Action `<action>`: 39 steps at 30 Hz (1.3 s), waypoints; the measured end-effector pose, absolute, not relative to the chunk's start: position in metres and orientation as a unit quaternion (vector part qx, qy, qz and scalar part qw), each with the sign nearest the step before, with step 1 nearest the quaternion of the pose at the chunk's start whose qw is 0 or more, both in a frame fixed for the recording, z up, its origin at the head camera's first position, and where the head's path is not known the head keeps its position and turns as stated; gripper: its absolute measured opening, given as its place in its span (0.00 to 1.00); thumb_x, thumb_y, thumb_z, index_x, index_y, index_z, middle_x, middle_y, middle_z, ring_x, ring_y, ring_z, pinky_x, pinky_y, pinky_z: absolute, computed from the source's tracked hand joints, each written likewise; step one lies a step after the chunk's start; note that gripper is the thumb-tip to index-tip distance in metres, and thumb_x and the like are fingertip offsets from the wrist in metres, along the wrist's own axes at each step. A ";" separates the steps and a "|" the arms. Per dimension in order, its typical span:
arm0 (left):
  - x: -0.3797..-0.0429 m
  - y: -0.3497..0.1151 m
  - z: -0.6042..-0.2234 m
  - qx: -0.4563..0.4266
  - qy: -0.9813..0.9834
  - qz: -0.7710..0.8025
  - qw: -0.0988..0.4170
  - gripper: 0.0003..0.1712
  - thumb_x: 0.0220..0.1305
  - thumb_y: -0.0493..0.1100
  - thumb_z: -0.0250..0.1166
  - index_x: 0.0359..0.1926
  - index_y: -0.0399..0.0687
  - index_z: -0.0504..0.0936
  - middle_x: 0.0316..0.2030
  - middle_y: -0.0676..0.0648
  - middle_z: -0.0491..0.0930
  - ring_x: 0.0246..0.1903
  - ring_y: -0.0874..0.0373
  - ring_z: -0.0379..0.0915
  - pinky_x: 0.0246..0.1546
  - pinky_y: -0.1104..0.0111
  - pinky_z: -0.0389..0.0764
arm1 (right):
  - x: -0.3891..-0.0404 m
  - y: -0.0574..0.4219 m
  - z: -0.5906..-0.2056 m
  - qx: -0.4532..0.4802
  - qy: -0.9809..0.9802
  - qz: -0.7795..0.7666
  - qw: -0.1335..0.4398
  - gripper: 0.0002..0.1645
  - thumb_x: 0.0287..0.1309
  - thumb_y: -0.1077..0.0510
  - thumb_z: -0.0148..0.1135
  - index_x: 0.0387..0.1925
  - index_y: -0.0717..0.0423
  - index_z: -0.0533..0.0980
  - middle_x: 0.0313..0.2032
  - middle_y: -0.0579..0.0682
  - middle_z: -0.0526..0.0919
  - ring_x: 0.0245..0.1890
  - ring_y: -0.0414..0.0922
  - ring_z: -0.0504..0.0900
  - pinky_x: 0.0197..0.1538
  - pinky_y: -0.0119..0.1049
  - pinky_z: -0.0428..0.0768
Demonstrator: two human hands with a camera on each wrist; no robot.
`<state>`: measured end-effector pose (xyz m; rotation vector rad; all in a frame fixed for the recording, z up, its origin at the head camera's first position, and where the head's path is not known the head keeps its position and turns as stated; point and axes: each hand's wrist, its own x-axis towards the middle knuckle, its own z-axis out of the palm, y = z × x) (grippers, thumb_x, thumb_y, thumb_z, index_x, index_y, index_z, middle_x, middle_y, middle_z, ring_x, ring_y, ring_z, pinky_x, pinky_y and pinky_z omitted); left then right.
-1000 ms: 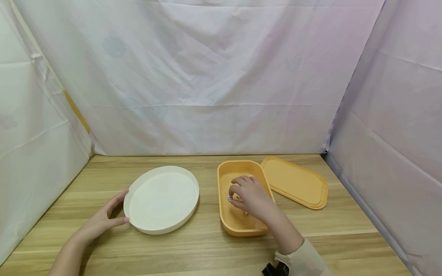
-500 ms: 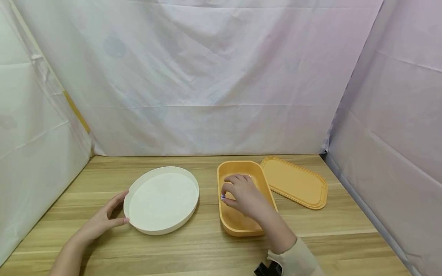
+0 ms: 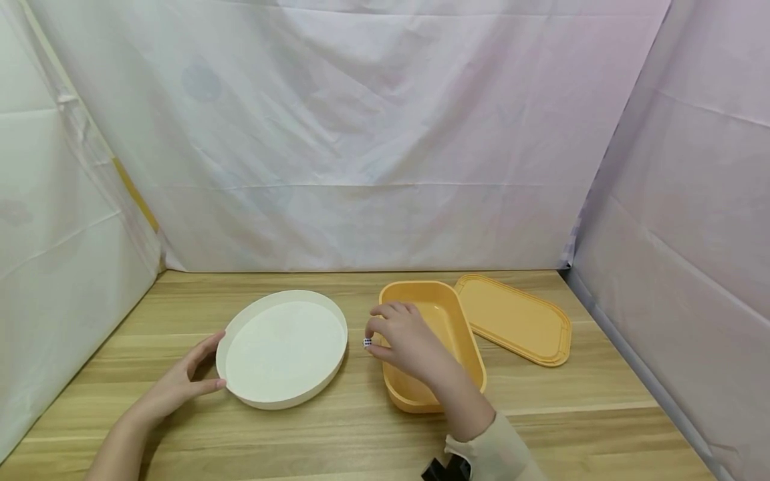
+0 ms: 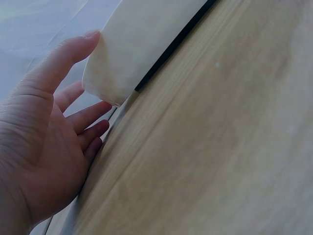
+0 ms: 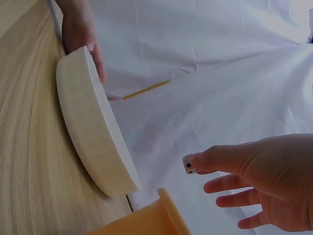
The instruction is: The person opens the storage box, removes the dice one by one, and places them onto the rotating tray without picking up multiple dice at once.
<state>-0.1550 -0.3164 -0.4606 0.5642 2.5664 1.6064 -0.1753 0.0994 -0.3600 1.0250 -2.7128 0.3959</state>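
My right hand pinches a small white die with dark pips between thumb and index finger. It is held up over the left rim of the yellow-orange box, and the hand and forearm cover part of the box's inside. In the right wrist view the die sits at the thumb tip, the other fingers spread behind it. On the left lies a round white tray with a low wall. My left hand rests at its left side, thumb and fingertips touching the rim, palm clear of it.
A flat yellow-orange lid lies right of the box, one end beside it. White cloth hangs behind the wooden table and along both sides. A black device is strapped at the right cuff.
My right hand has moved left with the die, from over the middle of the box to past its left rim. The left hand and tray have stayed put.
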 end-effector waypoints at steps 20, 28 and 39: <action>-0.155 -0.317 -0.461 0.173 0.835 0.521 0.035 0.48 0.59 0.34 0.66 0.74 0.42 0.48 0.69 0.28 0.50 0.57 0.85 0.48 0.50 0.89 0.53 | -0.184 0.048 -0.359 0.357 -0.925 0.108 0.078 0.05 0.57 0.48 0.67 0.32 0.41 0.80 0.51 0.45 0.78 0.56 0.47 0.70 0.60 0.46 0.63; -0.156 -0.317 -0.462 0.175 0.837 0.517 0.030 0.48 0.59 0.34 0.66 0.74 0.43 0.49 0.68 0.29 0.51 0.57 0.84 0.48 0.50 0.89 0.53 | -0.189 0.032 -0.366 0.356 -0.926 0.099 0.073 0.05 0.57 0.46 0.67 0.32 0.40 0.79 0.46 0.42 0.78 0.55 0.46 0.71 0.59 0.47 0.63; -0.159 -0.315 -0.462 0.179 0.831 0.525 0.038 0.48 0.59 0.34 0.66 0.74 0.44 0.49 0.69 0.30 0.50 0.58 0.84 0.48 0.50 0.88 0.54 | -0.193 0.018 -0.377 0.355 -0.930 0.080 0.059 0.07 0.55 0.44 0.68 0.32 0.39 0.79 0.48 0.43 0.78 0.55 0.47 0.72 0.56 0.47 0.68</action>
